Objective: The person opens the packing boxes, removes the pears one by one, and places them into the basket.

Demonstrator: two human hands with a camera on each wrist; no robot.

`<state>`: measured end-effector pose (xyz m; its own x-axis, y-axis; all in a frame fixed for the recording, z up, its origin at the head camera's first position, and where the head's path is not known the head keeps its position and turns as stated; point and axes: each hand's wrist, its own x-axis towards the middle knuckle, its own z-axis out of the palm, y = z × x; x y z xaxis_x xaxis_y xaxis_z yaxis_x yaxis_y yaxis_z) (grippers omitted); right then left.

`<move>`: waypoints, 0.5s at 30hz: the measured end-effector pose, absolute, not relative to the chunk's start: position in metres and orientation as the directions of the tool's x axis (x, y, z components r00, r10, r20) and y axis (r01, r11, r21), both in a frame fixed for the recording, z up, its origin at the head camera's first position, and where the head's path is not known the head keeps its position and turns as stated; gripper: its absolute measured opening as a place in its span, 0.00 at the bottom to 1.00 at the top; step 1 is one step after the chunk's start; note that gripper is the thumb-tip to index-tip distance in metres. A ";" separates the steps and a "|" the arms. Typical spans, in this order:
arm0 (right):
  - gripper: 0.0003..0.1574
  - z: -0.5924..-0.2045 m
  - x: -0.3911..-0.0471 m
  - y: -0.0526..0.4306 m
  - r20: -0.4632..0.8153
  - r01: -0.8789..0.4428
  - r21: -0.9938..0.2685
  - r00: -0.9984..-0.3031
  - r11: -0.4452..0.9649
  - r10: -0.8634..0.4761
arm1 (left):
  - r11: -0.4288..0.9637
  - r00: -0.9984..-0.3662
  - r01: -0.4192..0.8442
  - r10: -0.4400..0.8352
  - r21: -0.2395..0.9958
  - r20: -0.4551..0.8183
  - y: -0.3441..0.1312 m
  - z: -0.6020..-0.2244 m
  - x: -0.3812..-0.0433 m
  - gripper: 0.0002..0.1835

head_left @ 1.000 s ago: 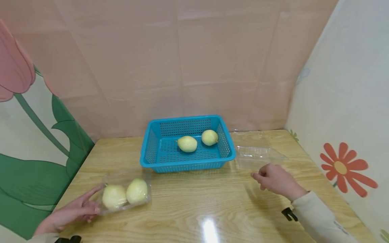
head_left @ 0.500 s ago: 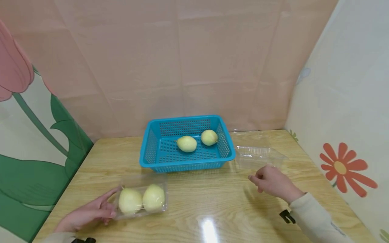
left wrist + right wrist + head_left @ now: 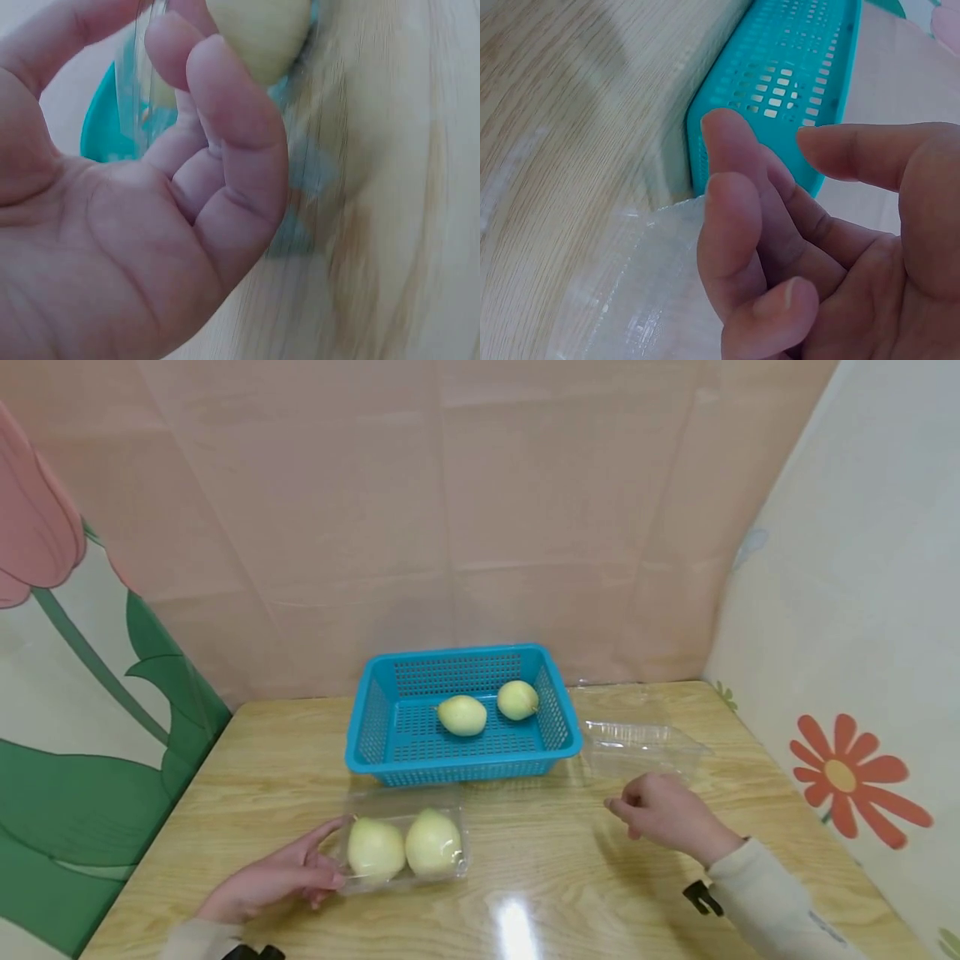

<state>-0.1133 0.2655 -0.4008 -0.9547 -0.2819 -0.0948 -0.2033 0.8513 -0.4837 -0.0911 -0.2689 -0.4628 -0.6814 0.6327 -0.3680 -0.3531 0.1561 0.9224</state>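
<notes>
In the head view, my left hand (image 3: 281,874) grips the left end of a clear plastic fruit box (image 3: 405,883), index finger at the far corner and thumb at the near one. Two pale yellow-green pears (image 3: 376,850) sit side by side inside it. The left wrist view shows curled fingers near the box wall and part of a pear (image 3: 262,34). Over the table at the right, my right hand (image 3: 675,817) hangs loosely curled, holding nothing. Beyond it lies another clear plastic box (image 3: 637,735), with no fruit visible in it.
A blue perforated basket (image 3: 465,768) stands at the back middle of the wooden table (image 3: 540,852). Two pears (image 3: 462,716) lie in it. A pink sheet (image 3: 450,527) hangs behind, and a flower-patterned wall (image 3: 840,610) borders the right side.
My left hand has moved to the right, carrying or sliding the box of two pears along. The right hand has drifted slightly left and nearer. The basket has stayed put.
</notes>
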 end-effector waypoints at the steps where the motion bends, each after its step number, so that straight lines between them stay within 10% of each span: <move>1: 0.23 -0.401 -0.113 0.265 -0.091 -0.207 -0.483 -0.955 0.851 -0.284 | 0.152 -0.682 -0.356 0.632 0.922 -0.368 -0.265 -0.463 -0.091 0.50; 15: 0.18 -0.405 -0.111 0.237 -0.009 -0.338 -0.492 -0.919 0.802 -0.393 | 0.149 -0.717 -0.333 0.602 0.931 -0.353 -0.216 -0.467 -0.094 0.50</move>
